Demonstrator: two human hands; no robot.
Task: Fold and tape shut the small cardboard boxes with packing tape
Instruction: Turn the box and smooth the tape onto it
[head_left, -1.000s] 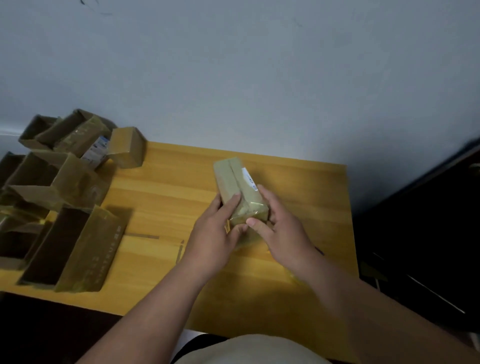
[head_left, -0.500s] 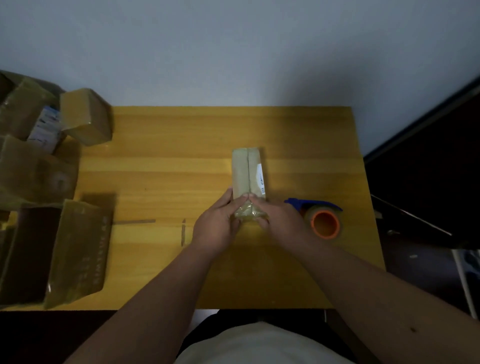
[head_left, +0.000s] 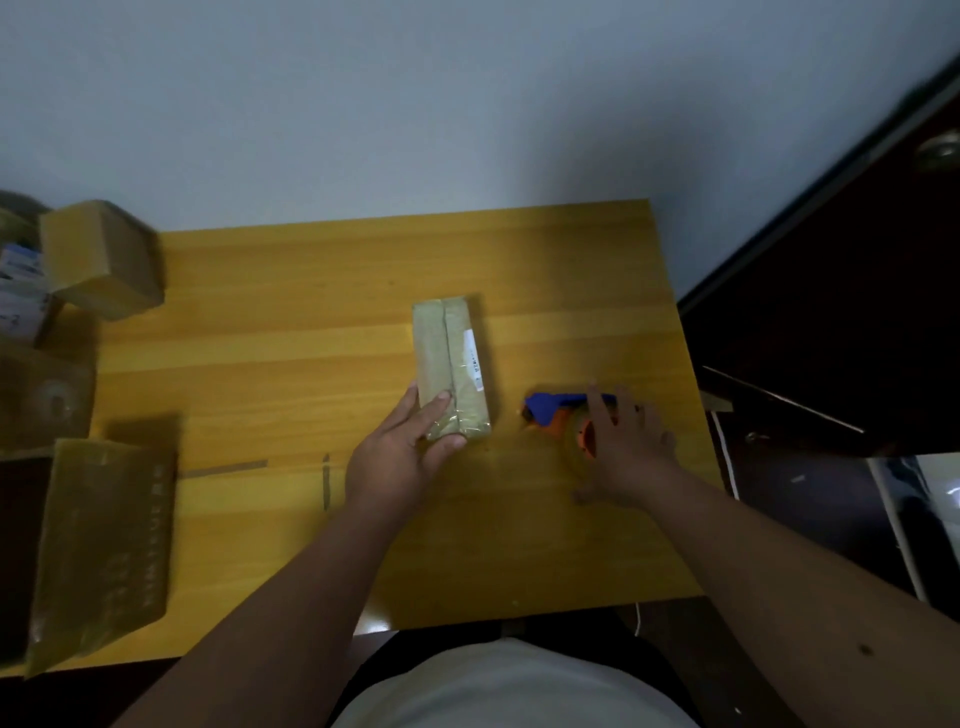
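While our left hand (head_left: 400, 457) holds the near end of one closed cardboard box (head_left: 453, 371) mid-surface, our right hand (head_left: 621, 447) hovers spread-fingered over one tape dispenser (head_left: 558, 413). Several other boxes (head_left: 101, 260) crowd the wooden surface's (head_left: 311, 322) left edge, their count blurred.

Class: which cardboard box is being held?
The narrow closed box mid-table, under the left hand; the other boxes sit untouched at the table's left edge.
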